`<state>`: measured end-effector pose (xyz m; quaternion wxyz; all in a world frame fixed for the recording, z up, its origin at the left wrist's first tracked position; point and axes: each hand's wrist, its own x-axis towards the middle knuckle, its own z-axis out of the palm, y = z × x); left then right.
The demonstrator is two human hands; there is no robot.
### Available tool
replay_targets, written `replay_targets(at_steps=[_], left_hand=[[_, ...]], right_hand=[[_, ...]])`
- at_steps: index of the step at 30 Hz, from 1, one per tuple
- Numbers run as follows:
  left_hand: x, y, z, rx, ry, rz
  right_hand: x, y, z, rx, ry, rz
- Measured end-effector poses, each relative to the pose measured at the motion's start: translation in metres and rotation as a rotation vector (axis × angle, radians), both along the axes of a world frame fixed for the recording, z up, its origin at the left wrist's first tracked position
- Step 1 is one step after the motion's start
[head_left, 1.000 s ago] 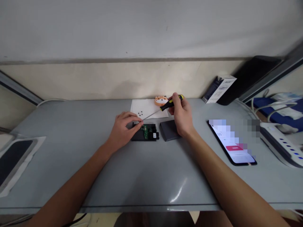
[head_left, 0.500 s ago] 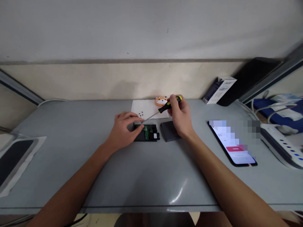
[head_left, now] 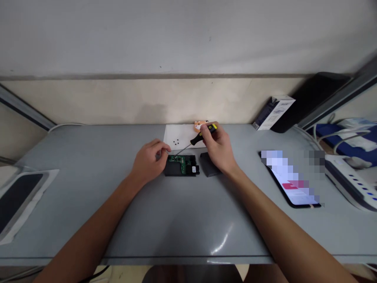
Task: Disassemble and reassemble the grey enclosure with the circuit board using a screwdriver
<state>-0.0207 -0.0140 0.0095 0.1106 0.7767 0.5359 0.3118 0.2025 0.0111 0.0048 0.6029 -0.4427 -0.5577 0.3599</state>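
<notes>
Right hand (head_left: pixel 219 151) gripped the screwdriver (head_left: pixel 198 138), tip at the open device (head_left: pixel 182 165) (left hand (head_left: pixel 147 163) closed, steadying it); unscrewing seemingly underway.

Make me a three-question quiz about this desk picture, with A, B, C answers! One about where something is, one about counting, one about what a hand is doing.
1. Where does the phone lie?
A. right of the hands
B. left of the hands
C. against the wall

2. How many tiny black screws sit on the white paper?
A. one
B. four
C. ten

3. What is the right hand doing?
A. lying flat
B. gripping the screwdriver
C. holding the phone

Answers: 1 A, it lies on the table to the right. 2 B, four dots show. 3 B, fingers wrap the black-and-yellow handle, its tip towards the opened device by the left hand.
</notes>
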Motion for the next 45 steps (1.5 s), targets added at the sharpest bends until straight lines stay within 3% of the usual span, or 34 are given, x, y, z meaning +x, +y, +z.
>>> replay_targets(at_steps=[24, 31, 38, 42, 45], left_hand=[[-0.002, 0.003, -0.008, -0.018, 0.077, -0.156], [-0.004, 0.004, -0.007, -0.027, 0.079, -0.173], [-0.003, 0.002, -0.006, -0.035, 0.086, -0.162], [-0.003, 0.003, -0.005, -0.044, 0.118, -0.157], [-0.003, 0.004, -0.004, -0.03, 0.133, -0.179]], right_hand=[[-0.007, -0.003, 0.003, 0.074, -0.058, 0.038], [-0.018, 0.002, 0.023, 0.044, -0.183, 0.084], [-0.034, 0.01, 0.047, 0.082, -0.248, 0.3], [-0.043, 0.014, 0.047, 0.137, -0.19, 0.325], [-0.053, 0.013, 0.039, 0.112, 0.015, 0.31]])
